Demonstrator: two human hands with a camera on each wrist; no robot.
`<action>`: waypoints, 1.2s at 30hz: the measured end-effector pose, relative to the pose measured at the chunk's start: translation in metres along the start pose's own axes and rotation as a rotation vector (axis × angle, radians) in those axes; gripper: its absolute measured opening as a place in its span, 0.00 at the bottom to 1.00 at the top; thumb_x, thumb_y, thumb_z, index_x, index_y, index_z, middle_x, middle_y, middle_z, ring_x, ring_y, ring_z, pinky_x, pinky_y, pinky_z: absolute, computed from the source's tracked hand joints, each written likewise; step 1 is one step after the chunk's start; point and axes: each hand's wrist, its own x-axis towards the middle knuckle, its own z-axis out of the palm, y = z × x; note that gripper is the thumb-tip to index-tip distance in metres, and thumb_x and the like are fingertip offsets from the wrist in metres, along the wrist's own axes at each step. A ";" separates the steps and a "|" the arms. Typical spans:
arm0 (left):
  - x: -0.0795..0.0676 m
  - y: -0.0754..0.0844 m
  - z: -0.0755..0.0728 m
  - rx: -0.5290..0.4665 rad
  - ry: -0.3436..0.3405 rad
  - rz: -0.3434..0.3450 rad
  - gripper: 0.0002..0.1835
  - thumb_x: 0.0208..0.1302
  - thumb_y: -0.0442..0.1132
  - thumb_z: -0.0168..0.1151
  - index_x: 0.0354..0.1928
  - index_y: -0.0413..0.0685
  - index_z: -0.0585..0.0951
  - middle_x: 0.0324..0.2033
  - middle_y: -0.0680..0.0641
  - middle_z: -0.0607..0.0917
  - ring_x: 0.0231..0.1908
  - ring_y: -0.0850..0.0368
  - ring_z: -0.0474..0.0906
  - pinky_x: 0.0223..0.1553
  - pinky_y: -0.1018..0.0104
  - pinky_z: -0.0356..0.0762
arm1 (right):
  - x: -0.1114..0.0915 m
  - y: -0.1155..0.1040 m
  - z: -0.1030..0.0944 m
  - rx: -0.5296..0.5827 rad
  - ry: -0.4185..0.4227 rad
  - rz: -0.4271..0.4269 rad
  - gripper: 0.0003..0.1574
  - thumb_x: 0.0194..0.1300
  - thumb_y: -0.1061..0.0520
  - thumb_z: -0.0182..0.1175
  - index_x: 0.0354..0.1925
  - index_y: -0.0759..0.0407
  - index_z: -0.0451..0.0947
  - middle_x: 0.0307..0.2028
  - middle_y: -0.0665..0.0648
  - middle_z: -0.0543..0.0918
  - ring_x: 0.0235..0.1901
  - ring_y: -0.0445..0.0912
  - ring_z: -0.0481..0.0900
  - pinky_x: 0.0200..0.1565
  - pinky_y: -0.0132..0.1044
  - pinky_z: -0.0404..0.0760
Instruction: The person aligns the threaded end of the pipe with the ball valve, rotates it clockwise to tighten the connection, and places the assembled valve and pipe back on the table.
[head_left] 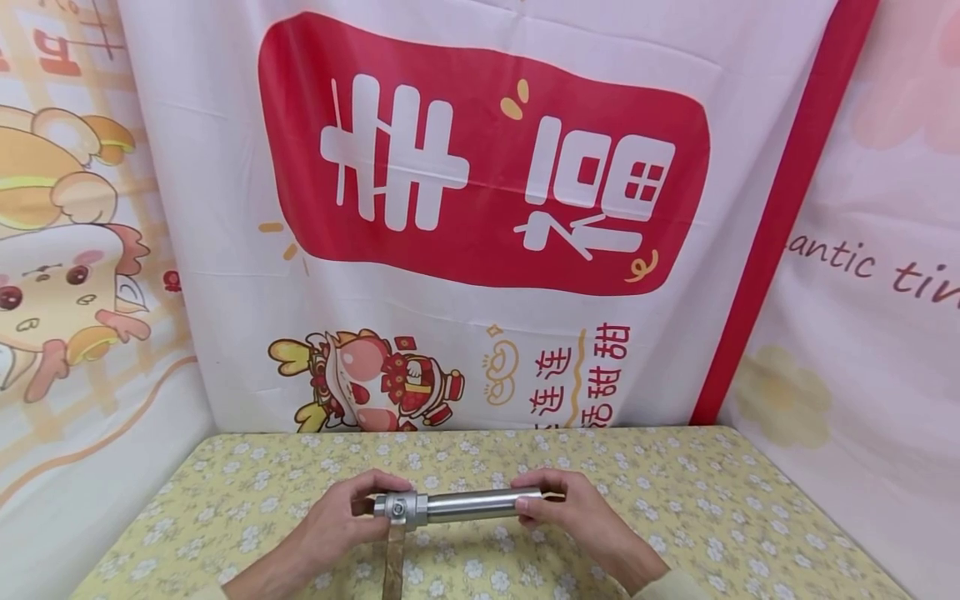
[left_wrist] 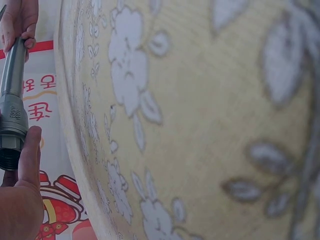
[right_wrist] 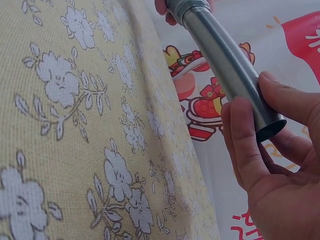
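Note:
A ball valve (head_left: pixel 401 507) is joined to one end of a straight, shiny metal pipe (head_left: pixel 472 504). My left hand (head_left: pixel 341 517) grips the valve between thumb and fingers, and the valve's flat lever handle (head_left: pixel 393 560) points down toward me. At the pipe's other end my right hand (head_left: pixel 573 510) pinches the tube, thumb on one side and fingers on the other. The right wrist view shows the pipe's open, hollow end (right_wrist: pixel 272 131) beside the right palm. In the left wrist view the valve's threaded opening (left_wrist: pixel 9 157) faces the camera, next to a left finger (left_wrist: pixel 31 155).
Below the hands lies a table with a yellow flowered cloth (head_left: pixel 675 500). A white hanging with a red panel (head_left: pixel 487 167) stands behind the table's far edge. Printed cloths hang at the left (head_left: pixel 67 275) and right (head_left: pixel 862 333).

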 end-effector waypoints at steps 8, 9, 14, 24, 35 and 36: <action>0.000 -0.001 0.000 -0.002 -0.007 -0.004 0.21 0.73 0.36 0.68 0.65 0.39 0.82 0.57 0.42 0.86 0.50 0.49 0.84 0.46 0.60 0.86 | 0.001 0.001 0.001 -0.008 0.021 0.011 0.25 0.75 0.51 0.71 0.62 0.65 0.84 0.46 0.54 0.90 0.43 0.44 0.88 0.50 0.42 0.89; 0.000 -0.001 0.000 -0.002 -0.009 -0.001 0.21 0.73 0.36 0.68 0.65 0.39 0.82 0.57 0.42 0.86 0.50 0.49 0.84 0.46 0.60 0.86 | 0.001 0.002 0.002 -0.009 0.024 0.013 0.26 0.75 0.51 0.71 0.62 0.65 0.84 0.46 0.54 0.90 0.43 0.44 0.88 0.50 0.43 0.89; -0.001 -0.002 0.000 -0.008 -0.016 -0.002 0.21 0.73 0.35 0.68 0.65 0.39 0.82 0.58 0.42 0.86 0.51 0.49 0.84 0.47 0.60 0.86 | 0.001 0.002 0.003 -0.007 0.033 0.017 0.24 0.75 0.51 0.71 0.61 0.64 0.84 0.46 0.53 0.90 0.43 0.44 0.87 0.49 0.43 0.88; -0.002 -0.002 0.000 -0.012 -0.001 -0.032 0.21 0.72 0.35 0.68 0.65 0.39 0.82 0.58 0.42 0.86 0.50 0.49 0.84 0.47 0.59 0.85 | -0.003 0.000 0.001 -0.023 0.005 0.013 0.26 0.69 0.58 0.76 0.63 0.61 0.84 0.59 0.58 0.86 0.48 0.47 0.87 0.51 0.42 0.86; -0.002 -0.003 0.000 -0.017 -0.003 -0.025 0.22 0.72 0.34 0.68 0.66 0.39 0.81 0.58 0.42 0.85 0.51 0.49 0.84 0.47 0.59 0.86 | -0.003 0.001 -0.001 -0.010 -0.039 -0.016 0.26 0.70 0.58 0.75 0.63 0.61 0.83 0.59 0.59 0.85 0.49 0.47 0.86 0.51 0.42 0.86; -0.002 -0.003 0.000 -0.017 -0.003 -0.027 0.22 0.72 0.34 0.68 0.66 0.39 0.81 0.58 0.42 0.85 0.51 0.49 0.84 0.47 0.59 0.86 | -0.003 0.001 -0.002 -0.011 -0.039 -0.015 0.26 0.71 0.57 0.75 0.63 0.61 0.83 0.59 0.59 0.85 0.49 0.47 0.86 0.51 0.42 0.86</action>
